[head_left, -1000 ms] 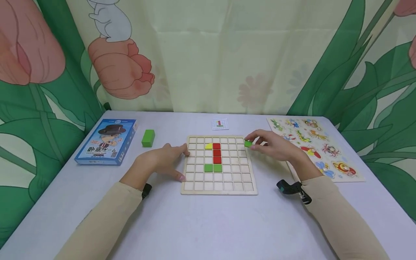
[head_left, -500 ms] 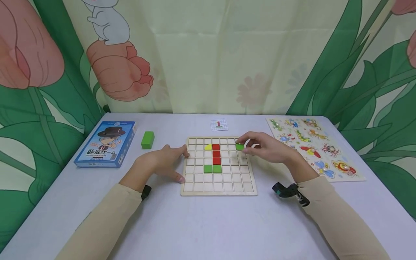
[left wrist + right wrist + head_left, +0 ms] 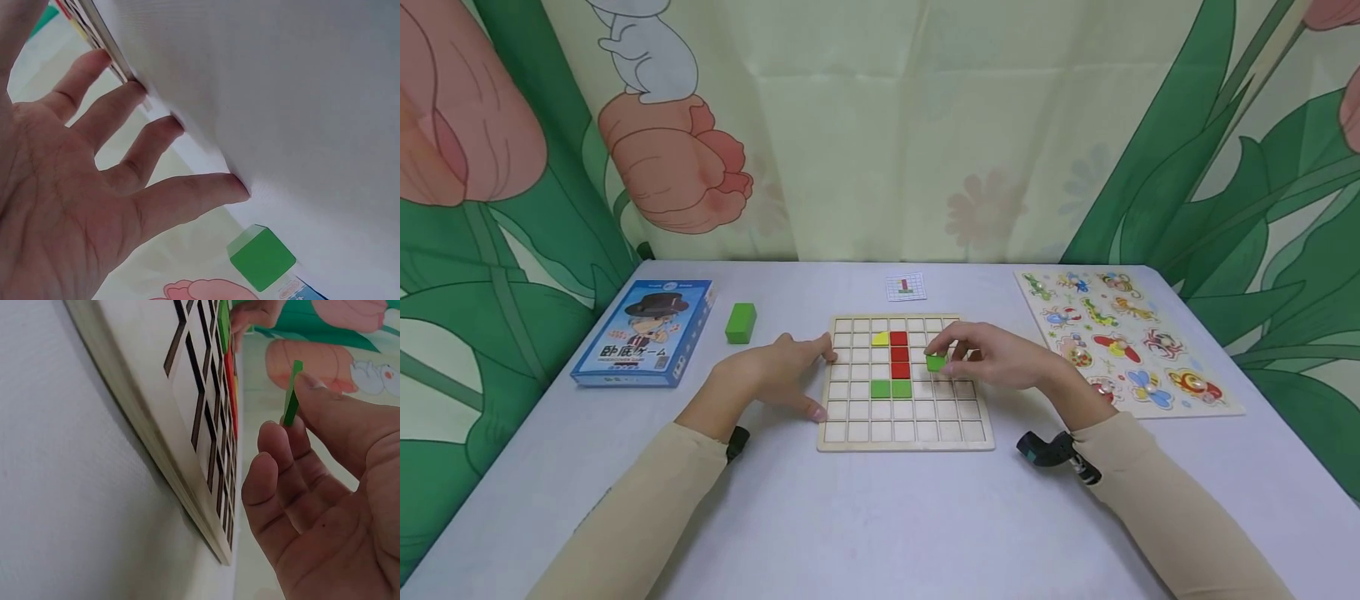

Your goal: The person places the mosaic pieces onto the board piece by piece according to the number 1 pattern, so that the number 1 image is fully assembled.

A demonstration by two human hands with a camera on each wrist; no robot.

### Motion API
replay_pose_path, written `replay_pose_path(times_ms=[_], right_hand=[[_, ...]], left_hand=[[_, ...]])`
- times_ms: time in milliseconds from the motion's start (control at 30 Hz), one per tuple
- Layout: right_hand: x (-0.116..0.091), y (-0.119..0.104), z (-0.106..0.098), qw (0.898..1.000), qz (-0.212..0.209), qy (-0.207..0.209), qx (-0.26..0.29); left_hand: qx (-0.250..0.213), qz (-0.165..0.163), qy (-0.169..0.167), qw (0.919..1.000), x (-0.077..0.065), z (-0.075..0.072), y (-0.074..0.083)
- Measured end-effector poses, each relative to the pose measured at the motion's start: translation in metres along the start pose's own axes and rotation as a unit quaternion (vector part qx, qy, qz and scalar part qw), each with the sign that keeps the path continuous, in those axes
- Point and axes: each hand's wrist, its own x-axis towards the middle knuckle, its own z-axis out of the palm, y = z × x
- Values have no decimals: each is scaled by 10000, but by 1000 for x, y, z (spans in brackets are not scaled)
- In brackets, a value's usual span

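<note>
A wooden grid board (image 3: 925, 432) lies flat on the table in the head view. Set in its squares are a column of red tiles (image 3: 899, 355), a yellow piece (image 3: 880, 340) beside the top one, and two green tiles (image 3: 881, 389) lower down. My right hand (image 3: 1003, 358) pinches a thin green square tile (image 3: 936, 363) between thumb and fingers over the board's right half; the right wrist view shows this tile (image 3: 291, 400) raised off the grid. With fingers spread, my left hand (image 3: 771, 375) touches the board's left edge with thumb and a fingertip.
Left of the board stand a green block (image 3: 741, 323) and a blue game box (image 3: 643, 333). A small pattern card (image 3: 906, 287) lies behind the board. To the right is a picture board (image 3: 1123, 342) with insects, partly under the right forearm. A printed curtain (image 3: 925, 125) hangs behind.
My right hand has carried the green tile leftward and nearer, from the board's right edge to over its right-hand squares. The left hand has stayed at the left edge.
</note>
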Motion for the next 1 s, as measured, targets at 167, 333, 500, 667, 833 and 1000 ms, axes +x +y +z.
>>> replay_pose_path(times_ms=[167,333,500,667,833,1000], right_hand=[[5,0,7,9999,87,-64,-112],[8,1,14,9996,34,-168,-235],[10,2,20,9991,4,-123,-416],[10,2,24,9963,-72,-67,-859],[9,1,26,9952,-115,-44,-970],[10,1,26,9959,-102,-105,-890]], left_hand=[[-24,-49,-34,10000,0,-2,1],[-89,-100,-52,9999,-1,-2,2],[-113,-98,0,9999,-2,-1,3],[-89,-82,17,9999,-3,-3,5],[-84,-52,7,10000,-3,-3,7],[-81,-40,48,9999,-5,-2,6]])
